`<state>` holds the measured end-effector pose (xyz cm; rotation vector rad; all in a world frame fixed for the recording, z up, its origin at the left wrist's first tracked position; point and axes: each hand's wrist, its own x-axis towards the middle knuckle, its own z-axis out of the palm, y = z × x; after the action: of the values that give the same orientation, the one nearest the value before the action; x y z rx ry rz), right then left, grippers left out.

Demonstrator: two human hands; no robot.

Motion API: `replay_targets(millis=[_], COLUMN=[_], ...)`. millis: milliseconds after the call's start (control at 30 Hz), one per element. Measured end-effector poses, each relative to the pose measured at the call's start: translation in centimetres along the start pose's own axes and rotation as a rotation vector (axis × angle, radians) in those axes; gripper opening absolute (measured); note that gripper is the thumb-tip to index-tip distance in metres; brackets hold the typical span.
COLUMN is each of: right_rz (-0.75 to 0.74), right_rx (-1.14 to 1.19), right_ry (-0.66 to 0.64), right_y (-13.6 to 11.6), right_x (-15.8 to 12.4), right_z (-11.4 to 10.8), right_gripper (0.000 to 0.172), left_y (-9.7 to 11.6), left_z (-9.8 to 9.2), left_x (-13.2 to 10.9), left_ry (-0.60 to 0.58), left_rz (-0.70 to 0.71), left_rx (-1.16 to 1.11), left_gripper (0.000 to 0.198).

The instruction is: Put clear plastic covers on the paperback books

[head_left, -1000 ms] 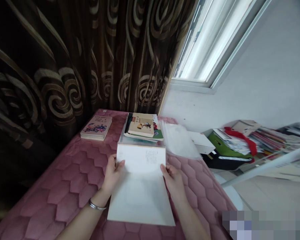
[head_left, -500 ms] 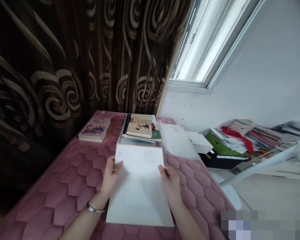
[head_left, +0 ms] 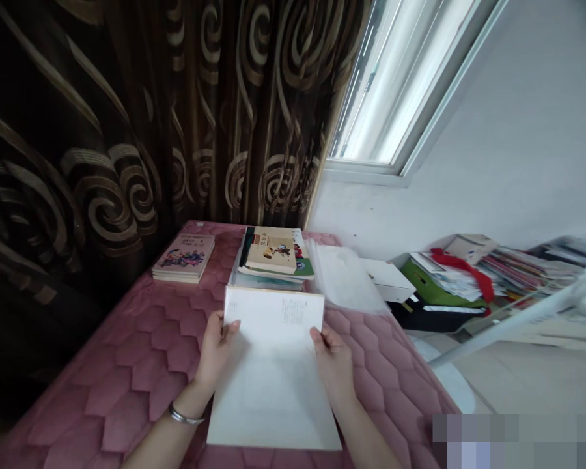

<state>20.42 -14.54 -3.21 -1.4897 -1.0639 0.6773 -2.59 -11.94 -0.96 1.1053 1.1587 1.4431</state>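
My left hand [head_left: 217,352] grips the left edge of a white booklet [head_left: 273,391], its thumb lying on top. On the opposite edge, my right hand [head_left: 333,355] holds it the same way. Small print shows near the booklet's far edge; the rest of the face is blank. Just beyond it lies a stack of books, with a cream-covered book [head_left: 272,249] on top and a green-edged book [head_left: 303,266] beneath. A clear plastic sleeve or folder shows under that stack. The undersides of the booklet and my curled fingers are hidden.
A pink quilted surface [head_left: 112,365] bears everything. Several stacked books [head_left: 184,257] lie at the far left, and translucent plastic sleeves [head_left: 344,277] at the right. Beyond the right edge are a white box [head_left: 388,279], a green-and-black bin of papers [head_left: 420,280] and a white pole [head_left: 508,319].
The booklet's far edge now looks slightly wider and nearer to me. Both hands keep their hold at its sides. The view has shifted slightly.
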Motion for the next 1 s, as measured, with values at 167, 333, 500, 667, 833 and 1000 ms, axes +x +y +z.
replay_targets(millis=[167,333,500,667,833,1000], right_rz=[-0.037,-0.083,-0.09,-0.085,-0.079,-0.08], right_rx=[-0.136,-0.101,-0.143,-0.138,-0.1,-0.135], right_ry=[0.042,0.042,0.044,0.036,0.008,0.015], right_y=[0.5,0.2,0.3,0.3,0.3,0.7], right_x=[0.0,0.1,0.3,0.4,0.4,0.5], right_z=[0.1,0.2,0.0,-0.1,0.2,0.3], right_gripper=[0.043,0.043,0.045,0.045,0.045,0.043], left_y=[-0.2,-0.4,-1.3,-1.6,-1.1,-1.1], left_z=[-0.1,-0.2,-0.5,-0.7,-0.8,-0.9], left_x=[0.1,0.3,0.7,0.8,0.9,1.2], left_ry=[0.033,0.058,0.074,0.079,0.036,-0.066], left_rz=[0.032,0.031,0.005,-0.007,-0.044,-0.096], left_rx=[0.027,0.038,0.055,0.028,0.018,0.002], left_gripper=[0.034,0.031,0.031,0.031,0.036,0.041])
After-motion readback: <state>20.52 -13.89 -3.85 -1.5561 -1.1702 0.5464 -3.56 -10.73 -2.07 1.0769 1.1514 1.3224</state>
